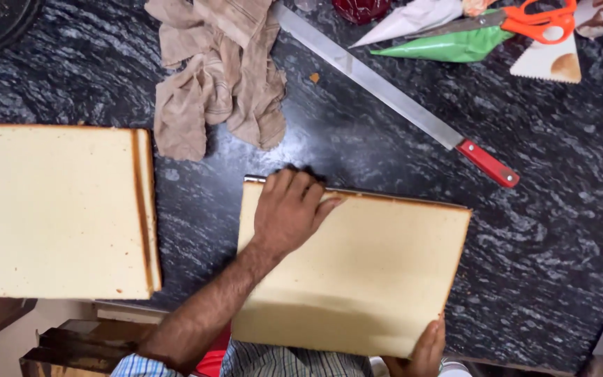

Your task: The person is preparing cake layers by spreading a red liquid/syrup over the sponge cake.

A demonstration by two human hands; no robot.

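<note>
A pale rectangular sponge cake sheet (378,272) lies on the dark stone counter in front of me, on a thin board whose metal edge shows at its far left corner. My left hand (289,209) lies flat on its far left part, fingers together and pressing down. My right hand (423,349) grips the sheet's near right corner at the counter's edge. A second, thicker stack of sponge sheets (57,209) sits to the left, apart from both hands.
A crumpled beige cloth (218,77) lies behind the cakes. A long knife with a red handle (392,98) lies diagonally behind the sheet. Far right are a green piping bag (448,45), a white piping bag (413,17), orange scissors (535,21) and a toothed scraper (549,63).
</note>
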